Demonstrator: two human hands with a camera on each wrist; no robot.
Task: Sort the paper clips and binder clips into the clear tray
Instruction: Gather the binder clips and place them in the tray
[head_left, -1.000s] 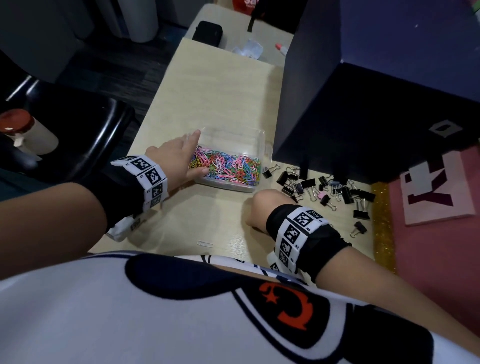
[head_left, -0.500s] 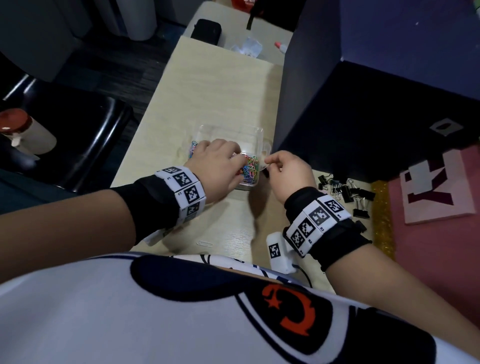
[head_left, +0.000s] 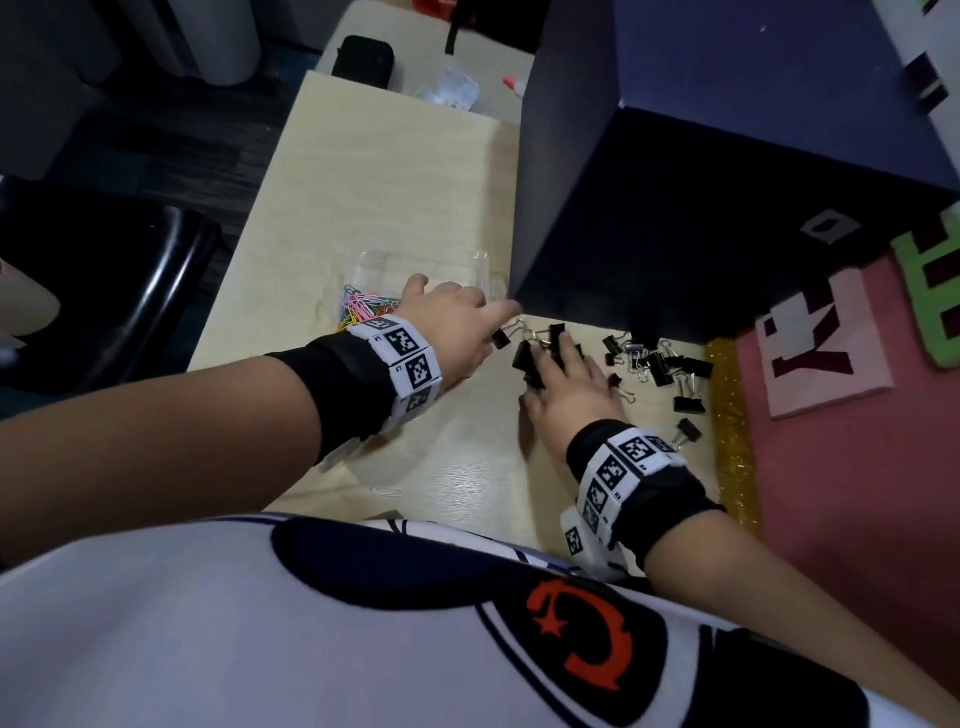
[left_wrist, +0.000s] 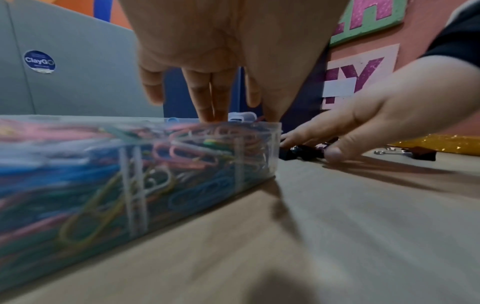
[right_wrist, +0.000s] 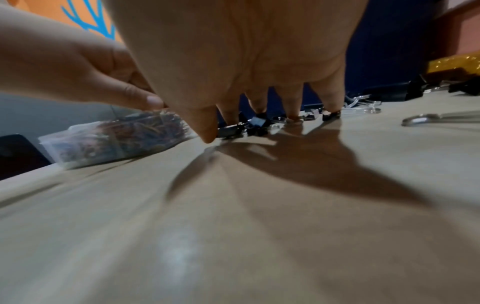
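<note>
Since half a second ago, the right hand (head_left: 566, 379) has moved from beside the clear tray (head_left: 483, 270) onto the black binder clips (head_left: 654, 364) just right of it, fingers spread flat. The left hand (head_left: 452, 327) lies open over the tray's colourful paper clips (head_left: 363, 306). Binder clips come next, probably.

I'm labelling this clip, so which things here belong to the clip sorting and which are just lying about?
Belongs to the job:
clear tray
coloured paper clips
black binder clips
stray white paper clip
left hand
right hand

Lying about:
black pouch
lettered foam boards
gold glitter strip
</note>
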